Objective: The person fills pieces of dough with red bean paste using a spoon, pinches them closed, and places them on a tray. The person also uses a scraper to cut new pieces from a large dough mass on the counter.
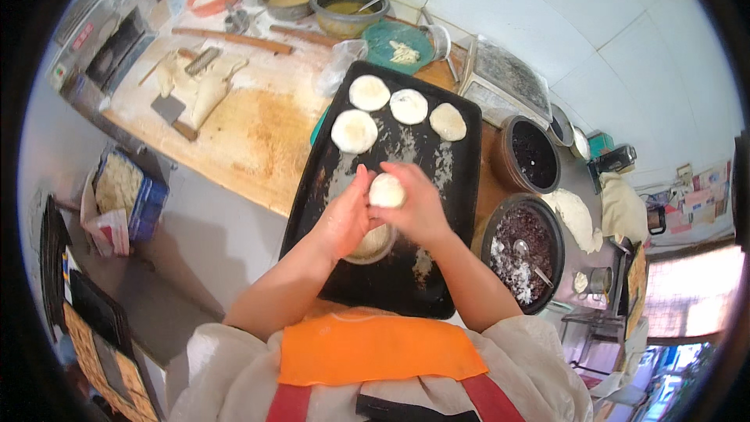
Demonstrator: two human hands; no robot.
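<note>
Ahead and to the left of your fingers (361,180), you have a long wooden rolling pin (234,40) lying on the floury desk (258,137), a red-orange basin (215,8) of white powder beyond it, and a metal machine (78,70) farther left. Well left of your fingers, a blue crate (154,207) sits below the desk's edge; far to their right, you have a beige cloth (623,207) and a small metal cup (601,280).

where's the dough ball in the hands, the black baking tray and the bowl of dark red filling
Dough ball (387,191): head view, middle of its pale visible surface
Black baking tray (380,289): head view, bare near part
Bowl of dark red filling (558,242): head view, right-hand wall
</note>
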